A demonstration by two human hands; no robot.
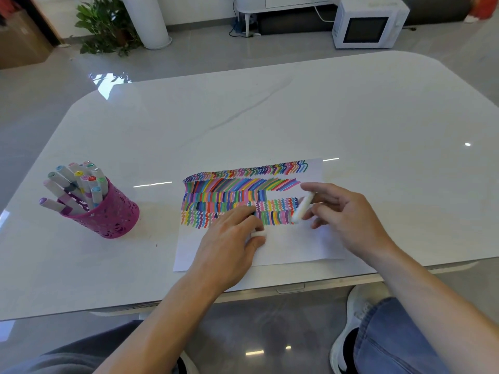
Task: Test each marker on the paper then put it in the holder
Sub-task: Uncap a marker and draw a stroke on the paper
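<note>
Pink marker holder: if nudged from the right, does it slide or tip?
It probably slides first: the pink mesh holder stands on a glossy table. Tipping leftward still seems possible, since its markers lean out to the left, well above the rim. It is likely light, as the wall is perforated.

A: Floor specification?
B: Grey glossy tile. White microwave stands far right; potted plant and white column far left.
A: Bench?
B: White, glossy, rounded corners, reflecting light.
</note>
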